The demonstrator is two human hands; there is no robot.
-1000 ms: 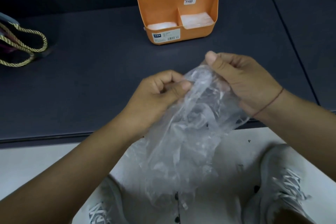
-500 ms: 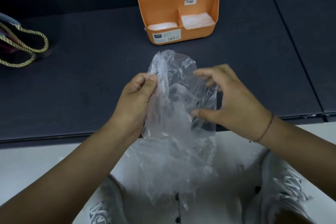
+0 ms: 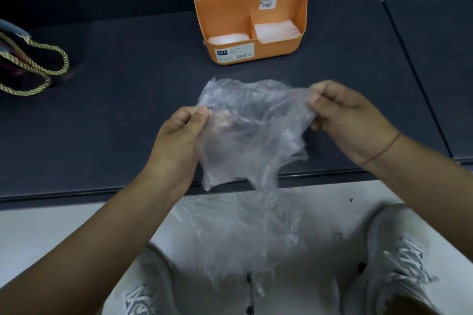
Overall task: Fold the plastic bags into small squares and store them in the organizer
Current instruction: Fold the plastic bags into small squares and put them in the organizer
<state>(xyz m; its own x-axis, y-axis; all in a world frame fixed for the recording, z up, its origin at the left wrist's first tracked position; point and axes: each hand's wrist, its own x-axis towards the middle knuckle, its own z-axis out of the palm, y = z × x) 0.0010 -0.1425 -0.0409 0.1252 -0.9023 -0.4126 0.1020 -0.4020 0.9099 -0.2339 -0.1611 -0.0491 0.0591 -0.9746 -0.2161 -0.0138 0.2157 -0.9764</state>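
We see soft, even light that seems to fall from above, dim over the dark tabletop [image 3: 128, 123] and far brighter on the pale floor [image 3: 51, 233] near us. Shadows are faint; a soft one sits by the rope handles [image 3: 65, 59] at far left. The bag [image 3: 250, 130] catches pale glints along its creases, and its lower folds smear a little. The organizer [image 3: 230, 18] is sharp enough for us to make out its labels, though their print is unreadable. The tabletop's near edge bows, bent by the wide lens. The far left corner sinks into darkness.
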